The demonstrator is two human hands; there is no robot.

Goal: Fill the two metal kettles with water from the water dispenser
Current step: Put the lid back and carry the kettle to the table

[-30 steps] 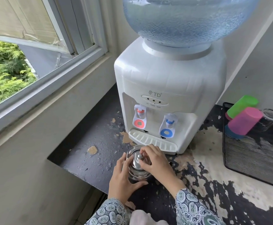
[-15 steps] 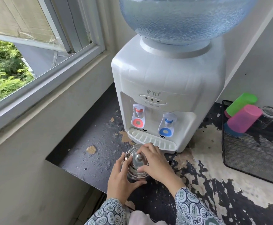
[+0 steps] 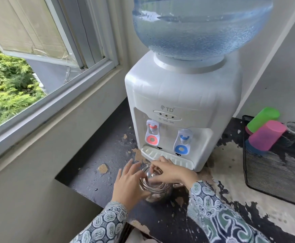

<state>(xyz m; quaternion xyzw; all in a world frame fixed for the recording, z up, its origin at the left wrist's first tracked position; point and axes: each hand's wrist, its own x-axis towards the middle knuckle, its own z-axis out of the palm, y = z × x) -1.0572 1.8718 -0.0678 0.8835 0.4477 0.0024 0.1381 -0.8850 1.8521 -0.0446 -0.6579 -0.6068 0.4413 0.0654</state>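
Lower centre of frame: metal kettle [image 3: 154, 189] on the worn black desk [image 3: 94, 174], just in front of the water dispenser [image 3: 181, 109]. My left hand [image 3: 129, 185] cups the kettle's left side, fingers fairly straight and spread. My right hand [image 3: 171, 172] reaches over its top, fingers curled down onto the lid; blur hides the exact grip. Dispenser front reads "TD"; the small words under its three lights are too blurred to read. Red tap [image 3: 152, 133] left, blue tap [image 3: 182, 142] right, drip tray [image 3: 166, 157] beneath. Water bottle [image 3: 201, 25] on top. Right edge: black mesh tray [image 3: 272, 178] with green cup [image 3: 264, 118], pink cup [image 3: 265, 135] and a glass [image 3: 294, 132].
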